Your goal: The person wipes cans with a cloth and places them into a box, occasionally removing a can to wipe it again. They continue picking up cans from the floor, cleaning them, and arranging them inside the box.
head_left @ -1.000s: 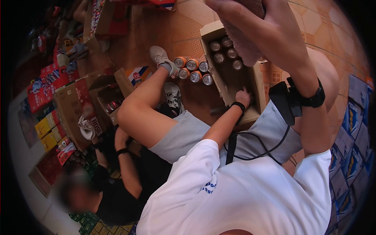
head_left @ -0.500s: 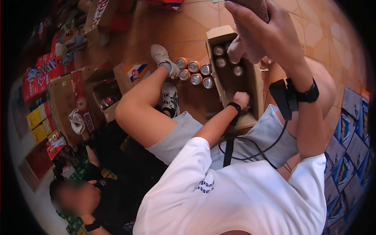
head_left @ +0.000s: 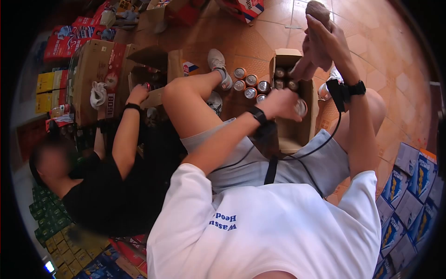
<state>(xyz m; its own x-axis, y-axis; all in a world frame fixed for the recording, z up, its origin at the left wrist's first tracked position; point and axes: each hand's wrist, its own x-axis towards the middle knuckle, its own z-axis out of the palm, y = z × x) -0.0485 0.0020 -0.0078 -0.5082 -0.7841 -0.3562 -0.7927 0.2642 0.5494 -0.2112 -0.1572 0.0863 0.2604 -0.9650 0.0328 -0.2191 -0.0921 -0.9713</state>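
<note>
My left hand (head_left: 278,104) is closed around a can (head_left: 302,108), its silver end showing, over the open cardboard box (head_left: 306,135) between my legs. Several other cans (head_left: 279,73) stand inside the far end of that box. A greyish-pink cloth (head_left: 319,58) is gripped in my right hand (head_left: 331,36), and its lower part hangs over the box's far right side. On the floor left of the box, orange cans with silver tops (head_left: 251,81) stand close together, beside my shoe (head_left: 217,60).
At left, a person in black reaches with one hand (head_left: 138,94) into another open carton (head_left: 174,65). A large brown carton (head_left: 88,81) stands beyond them. Blue packs (head_left: 395,186) are stacked at right, and a red box (head_left: 246,8) lies at the top.
My left hand has come up from inside the box and now holds a can. The other person's hand has left their face for the carton. The whole view has shifted.
</note>
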